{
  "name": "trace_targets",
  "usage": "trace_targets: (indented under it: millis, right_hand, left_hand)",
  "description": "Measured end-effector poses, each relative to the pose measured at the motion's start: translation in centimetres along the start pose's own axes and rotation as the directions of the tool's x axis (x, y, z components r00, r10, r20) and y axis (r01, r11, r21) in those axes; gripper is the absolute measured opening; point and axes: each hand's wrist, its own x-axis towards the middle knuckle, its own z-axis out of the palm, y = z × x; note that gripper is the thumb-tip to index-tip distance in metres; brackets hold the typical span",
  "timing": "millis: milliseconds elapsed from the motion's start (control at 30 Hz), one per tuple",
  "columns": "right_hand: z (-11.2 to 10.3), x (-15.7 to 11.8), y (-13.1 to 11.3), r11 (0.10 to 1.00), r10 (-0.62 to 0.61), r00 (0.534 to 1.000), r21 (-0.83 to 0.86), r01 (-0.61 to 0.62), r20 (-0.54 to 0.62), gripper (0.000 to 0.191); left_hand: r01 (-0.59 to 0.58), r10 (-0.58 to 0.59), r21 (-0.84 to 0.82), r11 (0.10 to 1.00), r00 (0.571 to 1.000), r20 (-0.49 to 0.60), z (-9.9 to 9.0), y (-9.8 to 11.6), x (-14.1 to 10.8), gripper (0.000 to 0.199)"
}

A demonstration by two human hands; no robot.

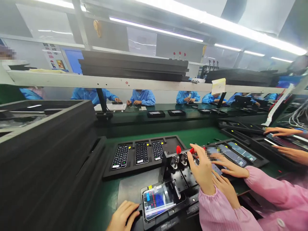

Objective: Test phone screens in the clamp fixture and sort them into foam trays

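A glass-faced phone (158, 201) with a yellow tab lies in a black clamping fixture (184, 179), reflecting blue and red. My left hand (124, 214) is at the lower left, its bent fingers apart and resting by the fixture's left edge beside the phone. Nothing shows in its grasp. My right hand (202, 168) in a pink sleeve is raised over the right part of the fixture, thumb and fingers apart. Its fingertips are close to a red-tipped clamp lever (192, 150); whether they touch cannot be made out. Another red clamp lever (178, 149) stands upright to the left.
A black foam tray (131, 171) behind the fixture holds three phone-shaped pieces with keypad-like faces. A co-worker's hands (232, 167) are close at my right, near another tray (261, 163) with phones. Black foam stacks (48, 173) rise at left. A shelf (144, 84) crosses ahead.
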Motion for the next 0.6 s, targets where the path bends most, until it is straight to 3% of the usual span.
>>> trace_targets:
  millis: [167,400,600]
  right_hand:
    - [-0.7,0.7,-0.4,0.999,0.037,0.998,-0.022,-0.038,-0.042,0.04]
    - [-4.6,3.7,-0.8,0.997,0.043,0.997,0.066,-0.039,-0.058,0.038]
    - [-5.5,6.9,-5.4,0.948,0.306,0.941,0.134,-0.288,-0.141,0.042]
  left_hand:
    - [-0.033,0.032,-0.066,0.997,0.999,-0.019,0.7,1.1,1.5,0.018]
    - [-0.055,0.057,-0.117,0.992,0.998,0.012,2.7,2.3,2.7,0.019]
    - [-0.025,0.027,-0.038,0.999,0.999,0.035,1.3,2.6,3.0,0.017]
